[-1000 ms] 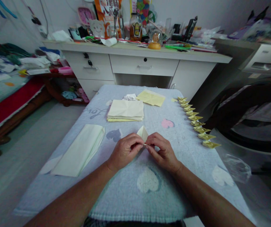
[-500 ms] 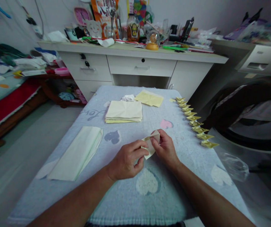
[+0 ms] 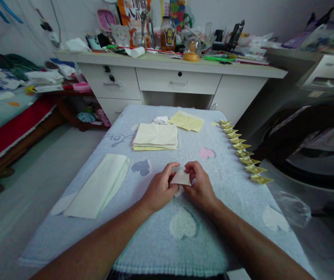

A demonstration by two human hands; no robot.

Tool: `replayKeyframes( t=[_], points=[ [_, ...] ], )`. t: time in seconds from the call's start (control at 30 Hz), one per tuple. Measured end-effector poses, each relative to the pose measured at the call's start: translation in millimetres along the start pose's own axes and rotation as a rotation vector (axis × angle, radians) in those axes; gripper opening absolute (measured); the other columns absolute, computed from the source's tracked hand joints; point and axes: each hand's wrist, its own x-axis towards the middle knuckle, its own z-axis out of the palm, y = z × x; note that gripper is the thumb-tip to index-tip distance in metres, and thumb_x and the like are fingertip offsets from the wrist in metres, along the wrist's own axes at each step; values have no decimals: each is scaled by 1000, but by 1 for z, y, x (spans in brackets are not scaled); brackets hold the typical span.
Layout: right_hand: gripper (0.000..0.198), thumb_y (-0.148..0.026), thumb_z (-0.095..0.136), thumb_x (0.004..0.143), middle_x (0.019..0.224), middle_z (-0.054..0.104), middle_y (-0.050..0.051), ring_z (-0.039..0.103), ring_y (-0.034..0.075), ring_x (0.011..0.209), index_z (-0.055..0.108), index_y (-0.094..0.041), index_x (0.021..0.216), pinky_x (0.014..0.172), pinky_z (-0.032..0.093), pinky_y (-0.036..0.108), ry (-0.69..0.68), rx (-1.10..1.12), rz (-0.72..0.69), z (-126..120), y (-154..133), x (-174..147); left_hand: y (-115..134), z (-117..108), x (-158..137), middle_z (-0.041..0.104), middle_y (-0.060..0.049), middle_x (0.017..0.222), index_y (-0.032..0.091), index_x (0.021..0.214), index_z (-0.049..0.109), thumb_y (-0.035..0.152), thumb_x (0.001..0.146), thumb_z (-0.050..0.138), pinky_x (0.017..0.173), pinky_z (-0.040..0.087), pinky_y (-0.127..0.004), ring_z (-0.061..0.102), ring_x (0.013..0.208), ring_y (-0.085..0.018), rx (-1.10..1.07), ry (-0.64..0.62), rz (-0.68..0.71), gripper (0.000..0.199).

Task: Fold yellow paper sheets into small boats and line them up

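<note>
Between my two hands is a small folded piece of cream paper (image 3: 181, 177), its upper part a pale triangle-like flap. My left hand (image 3: 161, 188) pinches its left side, thumb towards me. At the right side, my right hand (image 3: 199, 186) grips it with thumb and curled fingers. Part of the paper hangs below the thumbs, and the fingers hide some of its folds. Beyond the hands lies a stack of creased cream sheets (image 3: 155, 135). Along the table's right edge runs a row of several small folded yellow paper boats (image 3: 254, 170).
A long folded pale sheet (image 3: 98, 188) lies on the left of the cloth-covered table (image 3: 143, 249). Yellow paper (image 3: 188, 120) and a crumpled white tissue (image 3: 160, 120) lie at the back. Behind stands a cluttered white desk (image 3: 178, 81); a washing machine (image 3: 315, 116) is on the right.
Both hands have turned the paper and drawn closer together. My left fingers have moved up round its left side. The whole view has shifted slightly.
</note>
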Motion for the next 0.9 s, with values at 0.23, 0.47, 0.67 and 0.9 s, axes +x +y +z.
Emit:
replayKeyframes(
  t=[0.23,0.47,0.67,0.9],
  points=[
    [25,-4,53,70,84,47,-1,46,13,72,46,-22,86,62,37,24,35,104,-75,1,0,-1,1,2,0,63,1,84,22,118,46,5,75,50,61,41,-20,57,70,-12,-484,-41,-66,47],
    [25,-5,51,76,90,49,2,49,15,82,55,-22,93,68,39,27,50,154,-206,-4,-4,1,-2,-1,2,61,1,82,20,102,54,6,74,56,63,40,-19,55,71,-11,-709,-32,-104,31],
    [29,-10,50,76,95,49,4,50,17,86,59,-23,101,71,41,30,-32,209,-184,-12,-8,0,-7,-4,2,61,0,89,19,100,56,6,75,57,70,42,-21,55,79,-12,-637,2,-86,29],
    [31,-28,52,79,102,53,4,50,17,86,55,-22,109,72,41,29,-52,629,144,-15,-4,4,-10,-7,-1,60,1,86,21,102,55,6,80,49,69,41,-22,55,76,-12,-355,17,28,28]
  ],
)
